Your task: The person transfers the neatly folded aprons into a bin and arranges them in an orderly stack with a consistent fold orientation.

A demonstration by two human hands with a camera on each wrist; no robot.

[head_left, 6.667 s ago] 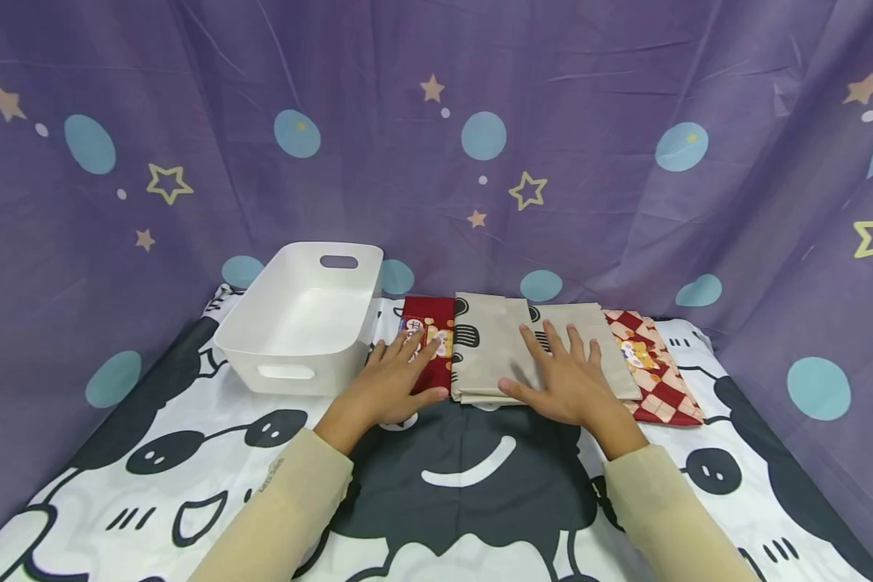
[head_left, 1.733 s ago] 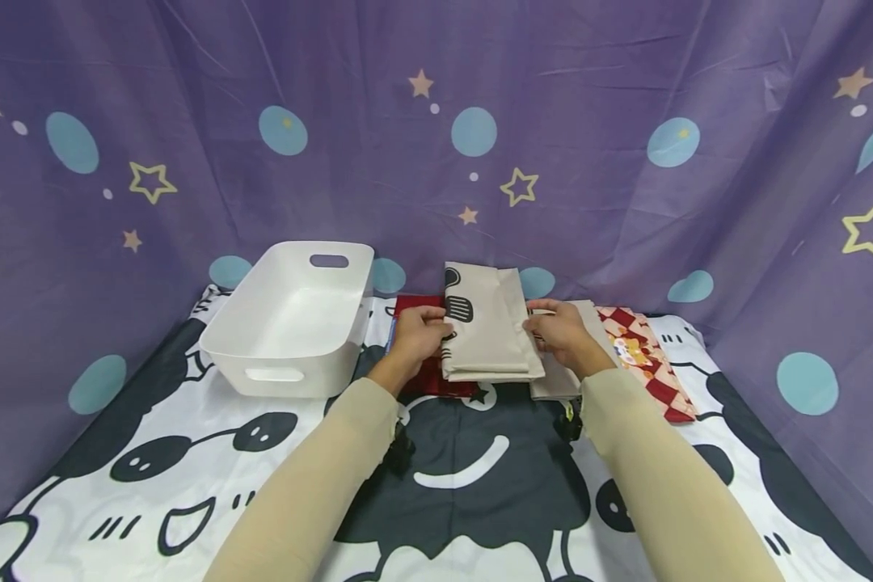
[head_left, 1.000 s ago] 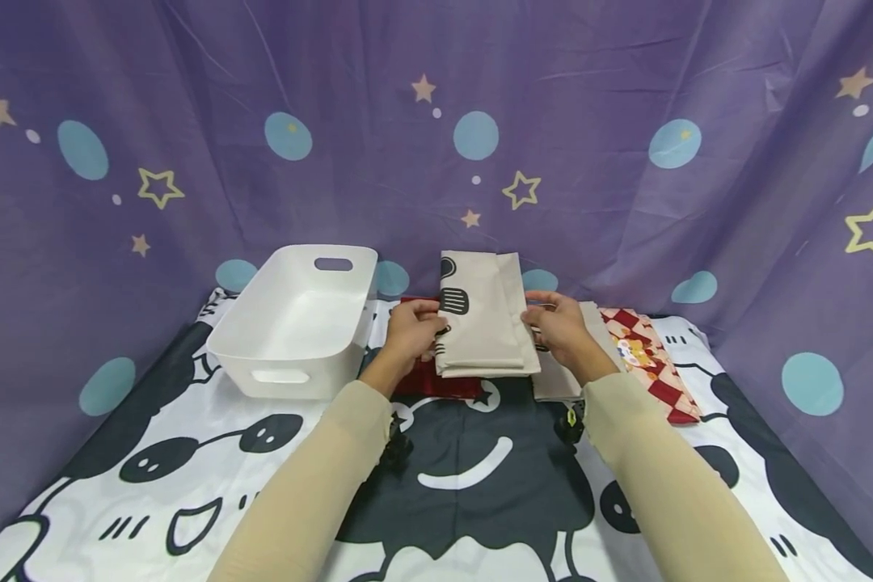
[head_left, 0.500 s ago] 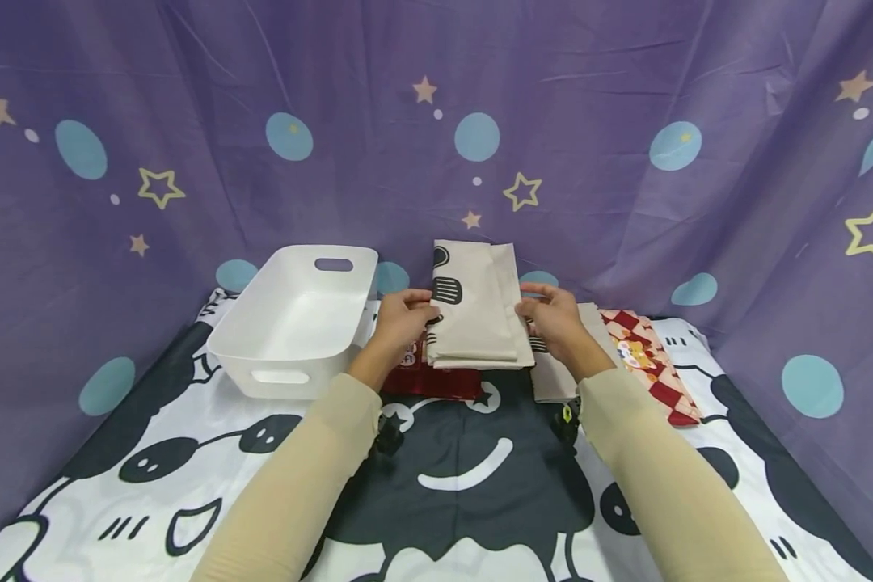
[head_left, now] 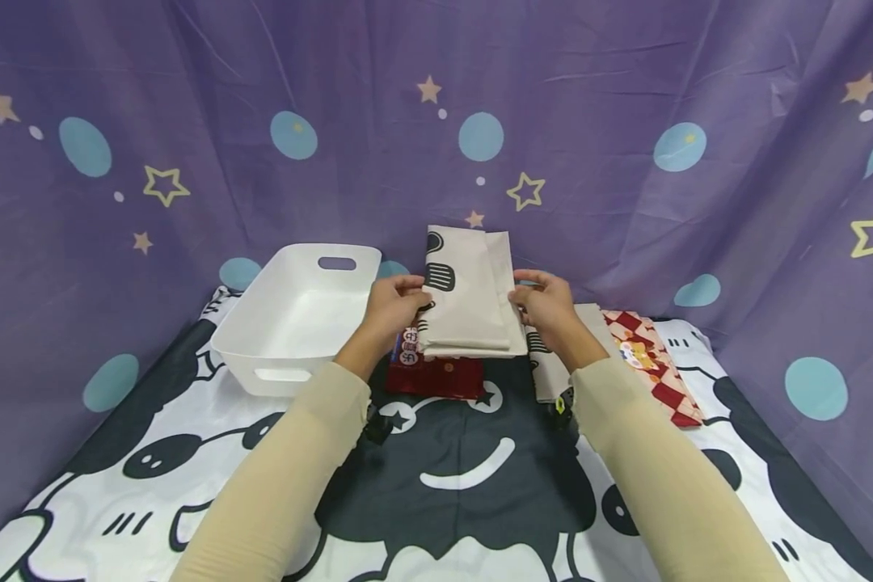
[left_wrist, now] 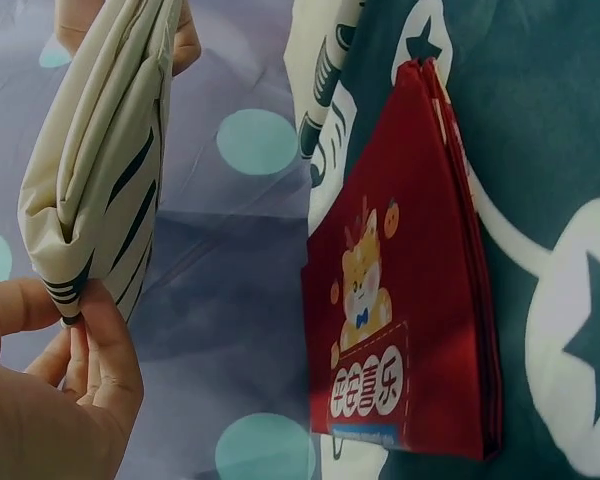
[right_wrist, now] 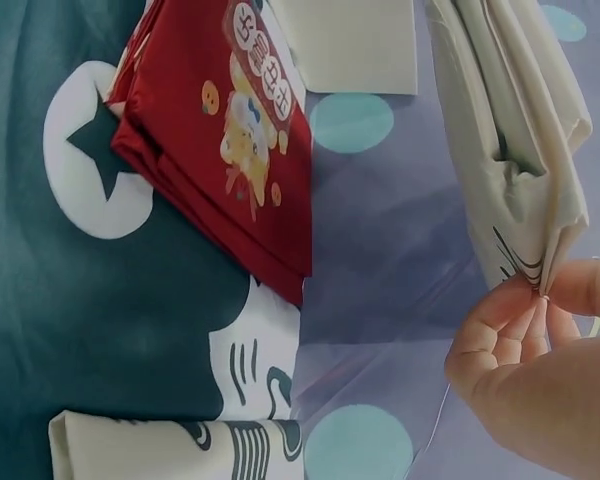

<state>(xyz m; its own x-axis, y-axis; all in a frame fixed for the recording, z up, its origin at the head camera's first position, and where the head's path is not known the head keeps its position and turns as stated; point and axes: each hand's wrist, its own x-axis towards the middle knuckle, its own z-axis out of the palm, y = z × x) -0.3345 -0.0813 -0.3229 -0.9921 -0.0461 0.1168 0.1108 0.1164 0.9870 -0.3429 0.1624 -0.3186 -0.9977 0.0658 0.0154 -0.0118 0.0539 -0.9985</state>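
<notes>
Above red cloth (head_left: 436,380), layered beige fabric rectangle (head_left: 466,295)

The long-sleeved left arm (head_left: 284,477) slants toward one o'clock, the long-sleeved right arm (head_left: 672,477) toward eleven. The left hand (head_left: 393,309) pinches between thumb and bent fingers, pointing toward three; the right hand (head_left: 550,309) pinches likewise, toward nine.

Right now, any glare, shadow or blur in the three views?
Head: even light, no harsh glare on basket; left wrist: soft dark patch on curtain, print on red cloth readable; right wrist: similar curtain patch, held beige cloth without obvious blur.
</notes>
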